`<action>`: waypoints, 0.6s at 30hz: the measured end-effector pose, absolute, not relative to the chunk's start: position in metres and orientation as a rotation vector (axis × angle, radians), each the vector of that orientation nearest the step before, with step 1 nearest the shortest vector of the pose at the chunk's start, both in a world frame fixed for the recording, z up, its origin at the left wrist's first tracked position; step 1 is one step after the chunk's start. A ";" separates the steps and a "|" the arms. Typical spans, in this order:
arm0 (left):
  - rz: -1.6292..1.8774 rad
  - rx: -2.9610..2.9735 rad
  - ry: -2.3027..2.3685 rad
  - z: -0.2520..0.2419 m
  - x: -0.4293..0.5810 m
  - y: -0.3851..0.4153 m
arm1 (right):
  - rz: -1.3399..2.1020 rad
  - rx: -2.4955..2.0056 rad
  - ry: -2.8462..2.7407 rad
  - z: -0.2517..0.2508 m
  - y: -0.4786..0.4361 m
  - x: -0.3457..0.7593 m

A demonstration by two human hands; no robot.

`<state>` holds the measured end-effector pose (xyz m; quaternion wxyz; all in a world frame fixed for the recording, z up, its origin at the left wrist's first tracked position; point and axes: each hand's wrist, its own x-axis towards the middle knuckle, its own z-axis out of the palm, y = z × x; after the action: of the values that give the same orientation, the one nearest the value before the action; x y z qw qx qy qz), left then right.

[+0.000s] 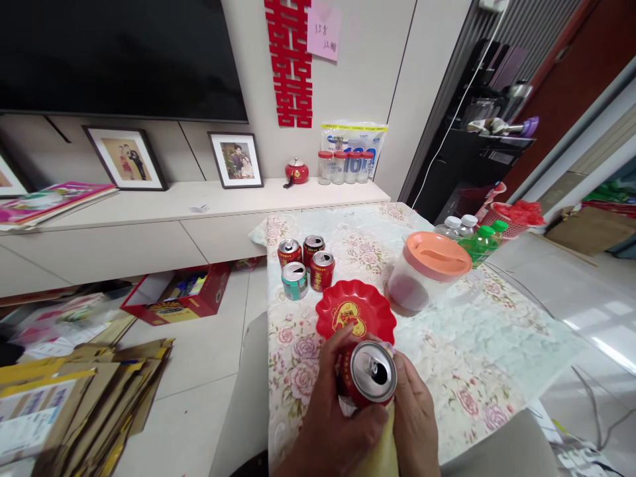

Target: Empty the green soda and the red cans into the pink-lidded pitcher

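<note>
Fingers of the left hand (328, 407) clamp a red can (373, 373), top facing the wearer; right hand (417, 407), grip unclear, four o'clock.

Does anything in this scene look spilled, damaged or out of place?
Cardboard packaging lies in an untidy heap on the floor, left of the table, so it looks misplaced. No spill shows around the opened can being held.

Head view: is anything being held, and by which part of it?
An opened red drink can: the left hand grips it around its side. The right hand is opposite, beside yellowish material; its exact hold is hidden.
</note>
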<state>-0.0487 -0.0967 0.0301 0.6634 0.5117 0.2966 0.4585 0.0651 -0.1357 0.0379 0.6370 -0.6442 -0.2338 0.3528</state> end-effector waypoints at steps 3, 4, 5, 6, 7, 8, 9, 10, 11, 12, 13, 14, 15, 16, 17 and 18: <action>1.075 1.179 0.683 0.029 -0.049 -0.094 | 0.755 -1.467 -0.486 0.033 -0.140 0.054; 1.080 1.182 0.674 0.030 -0.049 -0.093 | 0.717 -1.462 -0.457 0.032 -0.143 0.049; 1.080 1.178 0.665 0.030 -0.048 -0.092 | 0.669 -1.458 -0.434 0.031 -0.145 0.044; 1.076 1.168 0.659 0.031 -0.048 -0.092 | 0.612 -1.456 -0.427 0.031 -0.147 0.039; 1.072 1.151 0.656 0.033 -0.047 -0.091 | 0.553 -1.459 -0.447 0.032 -0.149 0.036; 1.070 1.133 0.650 0.034 -0.046 -0.091 | 0.496 -1.465 -0.491 0.033 -0.151 0.034; 1.068 1.119 0.638 0.035 -0.046 -0.091 | 0.439 -1.471 -0.549 0.034 -0.152 0.033; 1.066 1.111 0.619 0.036 -0.045 -0.092 | 0.389 -1.473 -0.609 0.035 -0.153 0.033; 1.061 1.105 0.597 0.037 -0.045 -0.092 | 0.356 -1.470 -0.659 0.037 -0.154 0.035; 1.053 1.103 0.580 0.038 -0.045 -0.093 | 0.349 -1.462 -0.688 0.039 -0.154 0.038; 1.040 1.108 0.566 0.038 -0.045 -0.094 | 0.372 -1.454 -0.691 0.041 -0.154 0.041; 1.025 1.118 0.555 0.037 -0.046 -0.095 | 0.421 -1.447 -0.668 0.043 -0.152 0.045; 1.016 1.126 0.546 0.037 -0.047 -0.096 | 0.492 -1.440 -0.626 0.046 -0.151 0.048; 1.017 1.133 0.536 0.035 -0.047 -0.096 | 0.573 -1.433 -0.575 0.048 -0.149 0.052; 1.029 1.144 0.523 0.034 -0.048 -0.097 | 0.656 -1.427 -0.524 0.049 -0.147 0.055; 1.055 1.159 0.509 0.031 -0.048 -0.098 | 0.730 -1.422 -0.487 0.050 -0.144 0.059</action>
<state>-0.0484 -0.0981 0.0315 0.6792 0.5163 0.2268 0.4698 0.0586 -0.1444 0.0499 0.6710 -0.6310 -0.2160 0.3240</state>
